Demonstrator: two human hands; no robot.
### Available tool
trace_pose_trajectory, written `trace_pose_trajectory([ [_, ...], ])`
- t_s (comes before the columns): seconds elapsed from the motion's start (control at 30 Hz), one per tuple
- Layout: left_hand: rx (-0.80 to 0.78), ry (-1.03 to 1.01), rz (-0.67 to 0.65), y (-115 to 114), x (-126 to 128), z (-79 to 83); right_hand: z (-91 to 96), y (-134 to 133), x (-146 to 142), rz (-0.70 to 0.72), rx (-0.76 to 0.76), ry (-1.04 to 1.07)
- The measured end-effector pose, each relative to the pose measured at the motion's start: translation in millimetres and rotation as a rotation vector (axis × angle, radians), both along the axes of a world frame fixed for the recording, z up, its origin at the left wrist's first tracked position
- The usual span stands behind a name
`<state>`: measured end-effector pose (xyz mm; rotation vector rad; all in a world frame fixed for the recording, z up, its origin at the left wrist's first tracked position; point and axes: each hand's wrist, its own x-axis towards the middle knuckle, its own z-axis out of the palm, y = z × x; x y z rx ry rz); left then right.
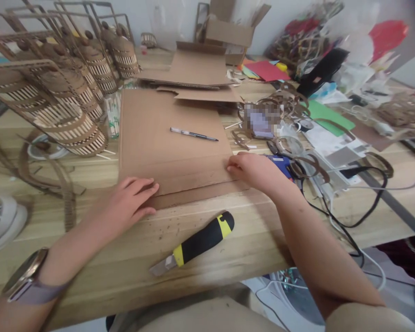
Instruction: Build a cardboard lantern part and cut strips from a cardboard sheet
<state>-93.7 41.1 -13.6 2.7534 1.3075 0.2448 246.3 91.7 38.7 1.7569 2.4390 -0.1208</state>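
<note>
A brown cardboard sheet (145,133) lies flat on the wooden table in front of me, with a narrow cardboard strip (193,194) along its near edge. My left hand (129,198) rests open at the sheet's near left corner, fingers stretched over the cardboard. At the near right edge, my right hand (254,171) has its fingers curled closed on the sheet; its thumb is hidden. On the sheet lies a black and clear pen (193,134). Between my forearms, a black and yellow utility knife (202,240) lies on the wood, its blade out and pointing left.
Several woven bamboo lanterns (79,133) crowd the left, near white tape rolls (2,221). More cardboard pieces (197,67) and an open box (228,34) stand behind. On the right are a phone (261,123), cables (359,221), brown strips and coloured paper (268,70).
</note>
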Motion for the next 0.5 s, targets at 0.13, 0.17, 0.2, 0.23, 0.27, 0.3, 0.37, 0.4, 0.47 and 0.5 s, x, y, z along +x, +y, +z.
trace_pose_trajectory([
  [0.13, -0.007, -0.051, -0.015, 2, -6, -2.6, -6.4, -5, 26, 0.110, -0.054, 0.214],
  [0.17, -0.010, -0.067, -0.021, 3, -8, -3.3, -8.6, -7, 32, 0.120, -0.056, 0.252],
  [0.2, -0.012, -0.089, -0.030, 4, -9, -4.0, -10.9, -9, 37, 0.119, -0.054, 0.280],
  [0.23, -0.012, -0.112, -0.041, 6, -11, -4.7, -13.3, -11, 41, 0.114, -0.050, 0.300],
  [0.27, -0.006, -0.135, -0.050, 7, -13, -5.5, -15.8, -13, 44, 0.109, -0.041, 0.317],
  [0.3, 0.006, -0.153, -0.055, 7, -15, -6.1, -18.1, -14, 45, 0.104, -0.031, 0.334],
  [0.37, 0.042, -0.175, -0.052, 8, -17, -7.1, -22.2, -16, 47, 0.104, -0.012, 0.368],
  [0.4, 0.056, -0.180, -0.050, 7, -17, -7.3, -23.8, -17, 47, 0.108, -0.003, 0.384],
  [0.47, 0.066, -0.191, -0.058, 5, -15, -7.5, -25.8, -18, 47, 0.117, 0.007, 0.405],
  [0.5, 0.064, -0.198, -0.069, 4, -13, -7.5, -26.4, -18, 48, 0.118, 0.007, 0.410],
])
